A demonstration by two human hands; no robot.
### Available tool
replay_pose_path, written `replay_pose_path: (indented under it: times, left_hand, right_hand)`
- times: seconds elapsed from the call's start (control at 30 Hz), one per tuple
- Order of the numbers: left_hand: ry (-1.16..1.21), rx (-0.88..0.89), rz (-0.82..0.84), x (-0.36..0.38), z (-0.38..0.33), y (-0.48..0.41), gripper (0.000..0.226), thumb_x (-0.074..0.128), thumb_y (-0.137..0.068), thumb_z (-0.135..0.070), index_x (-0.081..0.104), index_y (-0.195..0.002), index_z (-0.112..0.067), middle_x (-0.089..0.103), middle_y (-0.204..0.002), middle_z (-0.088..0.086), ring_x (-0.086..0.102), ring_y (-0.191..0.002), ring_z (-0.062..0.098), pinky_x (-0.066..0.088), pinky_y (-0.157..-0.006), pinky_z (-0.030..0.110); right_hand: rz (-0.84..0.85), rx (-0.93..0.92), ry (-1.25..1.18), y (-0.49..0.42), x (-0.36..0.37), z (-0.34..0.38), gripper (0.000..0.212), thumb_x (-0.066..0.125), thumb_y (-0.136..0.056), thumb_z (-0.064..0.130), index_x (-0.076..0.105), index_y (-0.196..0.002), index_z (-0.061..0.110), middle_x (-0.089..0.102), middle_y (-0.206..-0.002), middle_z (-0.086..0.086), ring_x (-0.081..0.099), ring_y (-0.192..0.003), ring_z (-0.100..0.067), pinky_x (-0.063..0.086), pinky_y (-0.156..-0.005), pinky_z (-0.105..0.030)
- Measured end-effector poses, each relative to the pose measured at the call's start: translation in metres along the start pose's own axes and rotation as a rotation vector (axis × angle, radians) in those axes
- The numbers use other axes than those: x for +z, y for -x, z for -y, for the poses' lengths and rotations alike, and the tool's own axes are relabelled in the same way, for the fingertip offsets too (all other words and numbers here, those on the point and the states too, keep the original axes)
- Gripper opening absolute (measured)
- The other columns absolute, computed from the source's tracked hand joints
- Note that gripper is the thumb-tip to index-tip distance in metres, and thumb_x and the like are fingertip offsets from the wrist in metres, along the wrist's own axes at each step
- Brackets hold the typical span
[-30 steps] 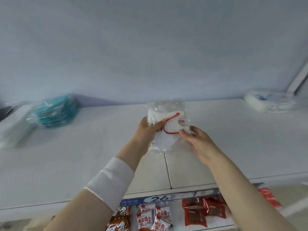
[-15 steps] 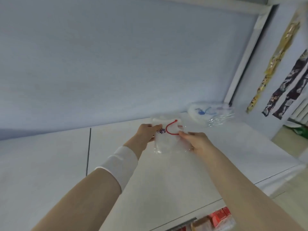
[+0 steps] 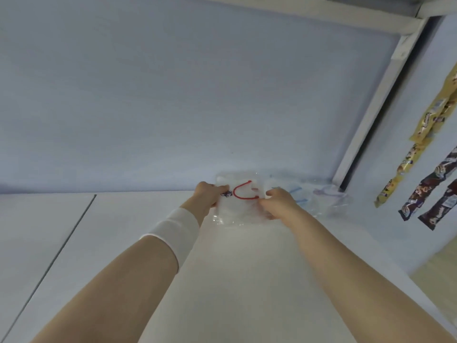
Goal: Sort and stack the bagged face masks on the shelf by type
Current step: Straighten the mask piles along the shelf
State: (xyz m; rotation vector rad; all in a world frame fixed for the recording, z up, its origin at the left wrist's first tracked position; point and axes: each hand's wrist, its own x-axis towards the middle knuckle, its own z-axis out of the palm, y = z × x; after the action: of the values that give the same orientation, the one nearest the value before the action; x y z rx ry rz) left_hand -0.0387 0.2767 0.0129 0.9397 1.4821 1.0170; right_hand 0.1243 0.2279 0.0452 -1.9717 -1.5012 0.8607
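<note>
Head view
Bagged mask [image 3: 238,203]: clear bag holding a white mask with a red ear loop and a small dark label; it lies far back on the white shelf [image 3: 222,280], by the back wall.
Left hand [image 3: 207,197]: fingers [image 3: 221,188] pinch the bag's left edge.
Right hand [image 3: 278,203]: fingers [image 3: 270,193] curl around its right edge.
Blue-looped bagged masks [image 3: 314,200]: a pile just right, partly hidden by the right hand.
Snack strips [image 3: 420,125]: hang at the far right.
</note>
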Motion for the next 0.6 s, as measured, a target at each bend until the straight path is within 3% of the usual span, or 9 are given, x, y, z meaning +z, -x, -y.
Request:
replay_pose_path:
  times: [0.07, 0.13, 0.17, 0.27, 0.37, 0.47, 0.53, 0.6]
  left_hand:
    - [-0.071, -0.012, -0.036, 0.005, 0.003, -0.005, 0.026, 0.073, -0.081, -0.022, 0.054, -0.079, -0.004, 0.055, -0.078, 0.009, 0.053, -0.067, 0.023, 0.051, -0.069, 0.029]
    - [-0.178, -0.037, -0.070, 0.010, 0.005, -0.007, 0.030, 0.071, -0.082, -0.027, 0.050, -0.075, -0.006, 0.050, -0.070, 0.005, 0.047, -0.061, 0.021, 0.044, -0.059, 0.028]
    - [-0.228, -0.045, -0.093, 0.012, 0.006, -0.008, 0.032, 0.069, -0.083, -0.029, 0.047, -0.072, -0.008, 0.046, -0.066, 0.003, 0.044, -0.059, 0.021, 0.039, -0.055, 0.027]
    - [-0.302, -0.047, -0.140, 0.019, 0.010, -0.015, 0.036, 0.066, -0.085, -0.032, 0.044, -0.068, -0.009, 0.044, -0.065, 0.002, 0.049, -0.073, 0.026, 0.037, -0.065, 0.027]
    - [-0.386, -0.048, -0.171, 0.024, 0.011, -0.019, 0.040, 0.062, -0.088, -0.032, 0.039, -0.062, -0.010, 0.044, -0.064, 0.003, 0.049, -0.078, 0.027, 0.036, -0.067, 0.027]
    - [-0.443, -0.010, -0.186, 0.029, 0.011, -0.021, 0.034, 0.059, -0.090, -0.030, 0.047, -0.070, -0.005, 0.057, -0.082, 0.010, 0.055, -0.087, 0.032, 0.039, -0.070, 0.028]
    - [-0.515, 0.028, -0.211, 0.033, 0.012, -0.020, 0.030, 0.058, -0.091, -0.031, 0.058, -0.092, -0.001, 0.062, -0.105, 0.017, 0.057, -0.103, 0.035, 0.044, -0.079, 0.032]
    - [-0.607, 0.066, -0.231, 0.035, 0.013, -0.019, 0.037, 0.054, -0.093, -0.034, 0.060, -0.104, 0.001, 0.062, -0.115, 0.017, 0.055, -0.111, 0.036, 0.045, -0.086, 0.035]
  right_hand:
    - [-0.047, -0.058, 0.170, -0.008, 0.001, -0.001, 0.038, 0.055, -0.088, 0.012, 0.050, -0.123, -0.004, 0.058, -0.121, -0.019, 0.056, -0.112, -0.032, 0.047, -0.087, -0.033]
    - [-0.055, -0.091, 0.257, -0.016, 0.006, -0.003, 0.041, 0.057, -0.088, 0.013, 0.048, -0.125, -0.002, 0.055, -0.126, -0.018, 0.050, -0.121, -0.031, 0.042, -0.091, -0.028]
    - [-0.055, -0.099, 0.291, -0.020, 0.010, -0.003, 0.040, 0.056, -0.088, 0.012, 0.048, -0.124, -0.003, 0.055, -0.126, -0.019, 0.048, -0.122, -0.031, 0.041, -0.092, -0.028]
    - [-0.072, -0.114, 0.364, -0.031, 0.017, -0.005, 0.029, 0.050, -0.090, 0.008, 0.054, -0.115, -0.004, 0.060, -0.118, -0.020, 0.053, -0.116, -0.032, 0.044, -0.088, -0.029]
    - [-0.077, -0.109, 0.432, -0.033, 0.020, -0.004, 0.029, 0.044, -0.093, 0.003, 0.054, -0.119, -0.003, 0.058, -0.123, -0.018, 0.052, -0.119, -0.030, 0.044, -0.092, -0.030]
    - [-0.076, -0.120, 0.498, -0.033, 0.022, -0.003, 0.033, 0.039, -0.093, -0.002, 0.051, -0.124, -0.003, 0.053, -0.128, -0.019, 0.050, -0.121, -0.031, 0.043, -0.096, -0.032]
    - [-0.090, -0.143, 0.561, -0.031, 0.024, -0.003, 0.036, 0.039, -0.093, -0.003, 0.049, -0.127, -0.001, 0.049, -0.130, -0.018, 0.050, -0.121, -0.031, 0.042, -0.096, -0.033]
    - [-0.113, -0.179, 0.632, -0.030, 0.026, -0.003, 0.037, 0.039, -0.093, -0.003, 0.049, -0.128, 0.001, 0.047, -0.129, -0.015, 0.049, -0.120, -0.030, 0.042, -0.095, -0.033]
